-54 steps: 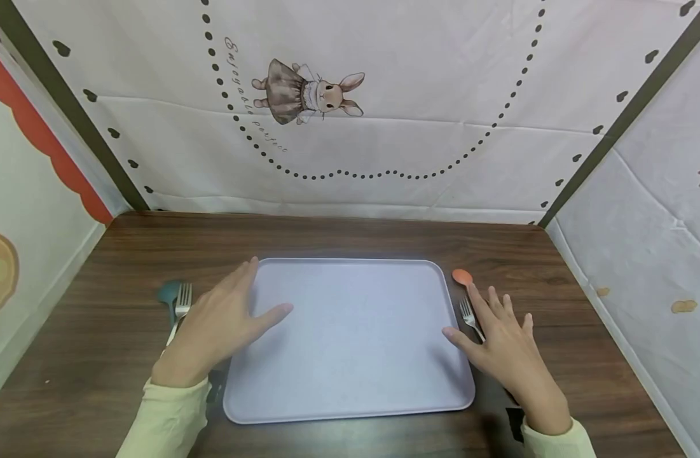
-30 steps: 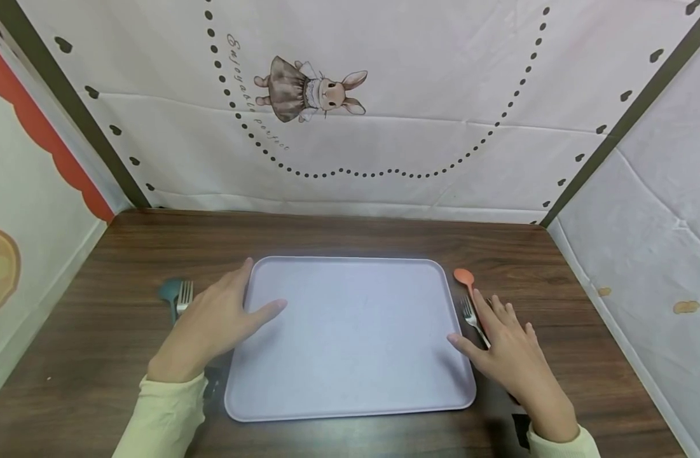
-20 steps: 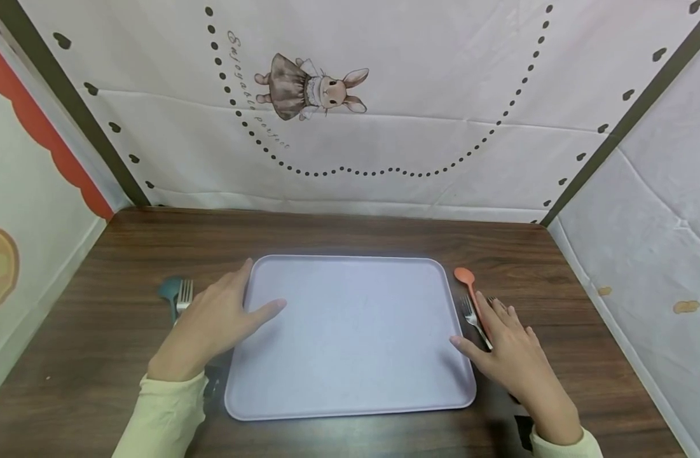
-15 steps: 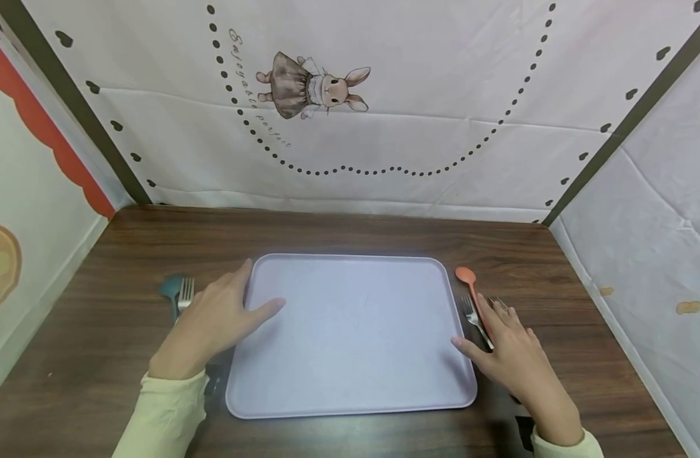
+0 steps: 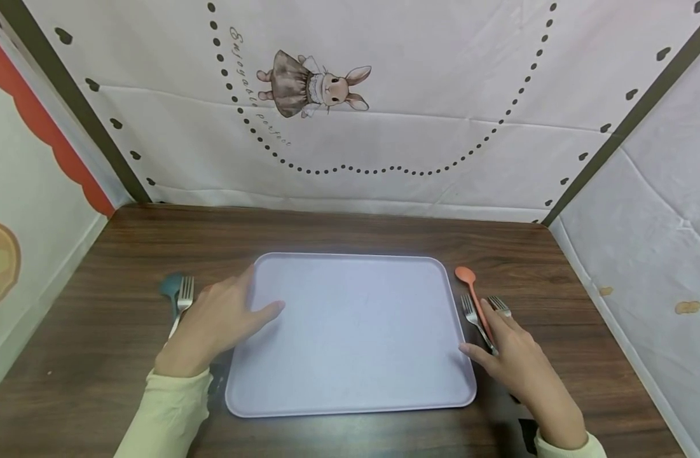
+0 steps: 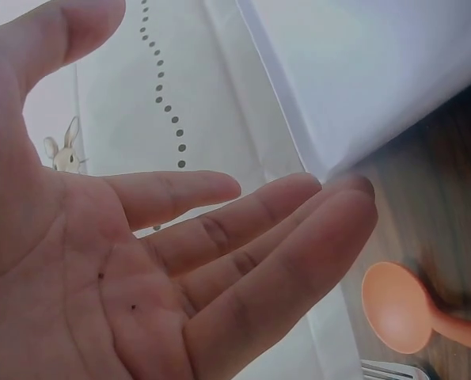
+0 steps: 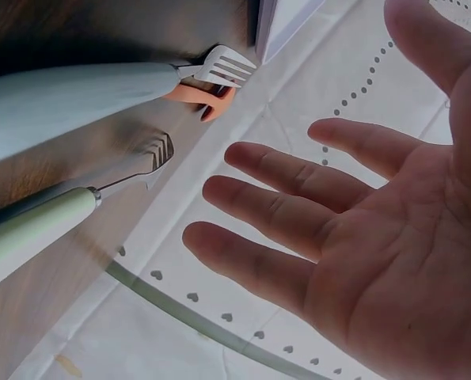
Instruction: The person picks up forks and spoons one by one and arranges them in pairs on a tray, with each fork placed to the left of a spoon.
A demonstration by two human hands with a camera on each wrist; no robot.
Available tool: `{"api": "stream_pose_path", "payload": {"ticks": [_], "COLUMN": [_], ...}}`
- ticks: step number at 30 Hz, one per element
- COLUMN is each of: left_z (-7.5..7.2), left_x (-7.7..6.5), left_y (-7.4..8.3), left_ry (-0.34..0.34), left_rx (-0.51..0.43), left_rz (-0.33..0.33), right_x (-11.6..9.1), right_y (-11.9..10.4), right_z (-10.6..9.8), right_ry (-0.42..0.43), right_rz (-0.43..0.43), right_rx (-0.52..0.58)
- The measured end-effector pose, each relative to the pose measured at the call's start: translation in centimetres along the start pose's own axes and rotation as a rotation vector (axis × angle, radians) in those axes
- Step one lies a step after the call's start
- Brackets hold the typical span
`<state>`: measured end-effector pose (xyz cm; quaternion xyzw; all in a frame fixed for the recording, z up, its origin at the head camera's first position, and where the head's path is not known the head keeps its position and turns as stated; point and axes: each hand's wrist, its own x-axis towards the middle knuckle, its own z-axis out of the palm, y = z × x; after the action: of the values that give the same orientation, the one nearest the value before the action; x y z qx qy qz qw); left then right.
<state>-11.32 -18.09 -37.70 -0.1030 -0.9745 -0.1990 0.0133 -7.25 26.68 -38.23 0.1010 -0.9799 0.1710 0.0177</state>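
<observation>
A pale lavender rectangular tray (image 5: 355, 331) lies on the wooden table between my hands. My left hand (image 5: 215, 321) hovers at its left edge, fingers extended and thumb over the surface. Beside that hand are a teal spoon (image 5: 170, 285) and a fork (image 5: 185, 294), their handles partly hidden. My right hand (image 5: 515, 359) is held over cutlery at the tray's right side, its thumb near the rim. Under it show an orange spoon (image 5: 465, 275), a fork (image 5: 468, 308) with a pale blue handle (image 7: 77, 103), and another fork (image 5: 498, 305) with a light green handle (image 7: 41, 233). Both palms hold nothing.
Patterned white cloth (image 5: 418, 95) with a rabbit print walls off the back of the table. Side panels (image 5: 641, 248) stand at left and right. A small black patch (image 5: 528, 436) lies near my right wrist.
My right hand has drawn slightly right and toward me, uncovering more of the orange spoon and the right-hand fork. My left hand has shifted only slightly; the tray stays put.
</observation>
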Motion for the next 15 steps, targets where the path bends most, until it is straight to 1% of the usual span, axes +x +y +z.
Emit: {"api": "stream_pose_path", "payload": {"ticks": [4,12,15], "left_z": [-0.01,-0.18,-0.25], "left_x": [-0.01,-0.11,-0.12], "left_y": [0.05,0.08,0.09], "left_ry": [-0.012,-0.041,-0.041], "left_rx": [0.017,0.016,0.016], "left_rz": [-0.003,-0.018,-0.014], "right_x": [-0.15,-0.26,-0.34], "right_y": [0.14,0.33,0.37], "right_z": [-0.01,0.06,0.04], "right_ry": [0.004,0.011,0.004], "right_rz": [0.002,0.009,0.021], "right_rx": [-0.004,-0.010,-0.016]}}
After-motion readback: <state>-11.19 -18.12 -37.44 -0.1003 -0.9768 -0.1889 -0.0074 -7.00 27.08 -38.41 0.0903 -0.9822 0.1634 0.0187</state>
